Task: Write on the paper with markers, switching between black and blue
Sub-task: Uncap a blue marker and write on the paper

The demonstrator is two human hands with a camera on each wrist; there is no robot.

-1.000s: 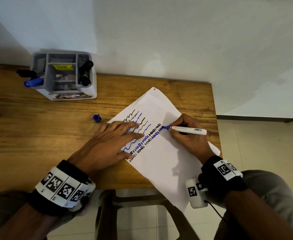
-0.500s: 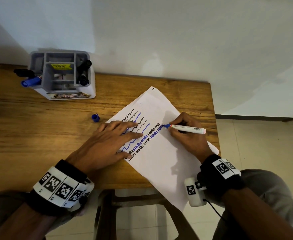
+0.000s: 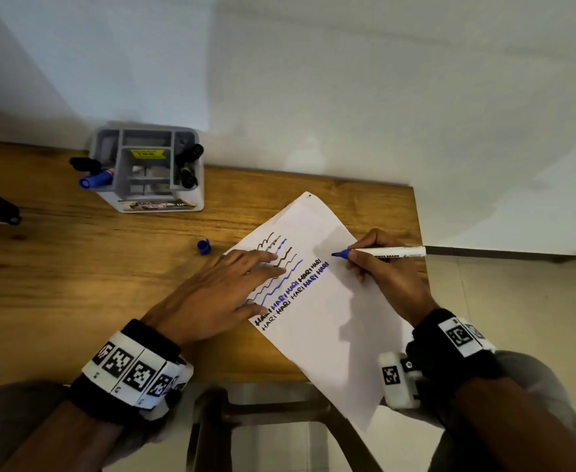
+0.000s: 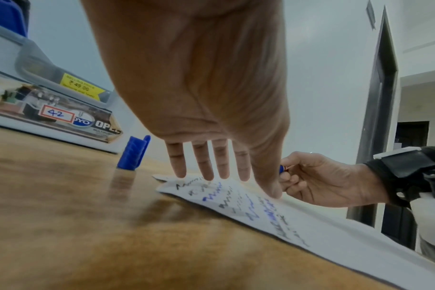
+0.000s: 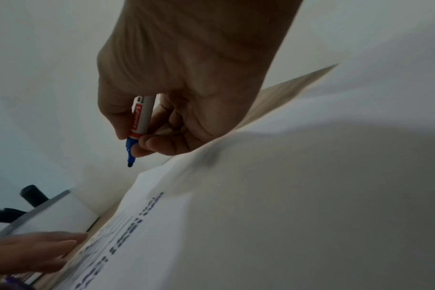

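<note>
Surface: wooden table (image 3: 75,267) against a pale wall, filling the left and centre of the head view.

Paper (image 3: 330,321): white sheet, lying at a slant at centre right, its lower end overhanging the table edge. Bears alternating black and blue wavy lines, then two rows of "HARI" in black and blue; most of the sheet below is blank.

Right hand (image 3: 388,274): pinches the uncapped blue marker (image 3: 382,252) in a writing grip, tip just beyond the last blue word; the wrist view suggests the tip is lifted off the sheet.

Left hand (image 3: 218,294): flat, fingers straight, pressing the paper's left part.

Blue cap (image 3: 203,246): standing on the table, left of the paper.

Grey organiser (image 3: 150,172): upper left, holding black markers (image 3: 187,165) and another blue one.

Progress, judged: several colour switches done; a change back to black likely next, cap not yet refitted.
</note>
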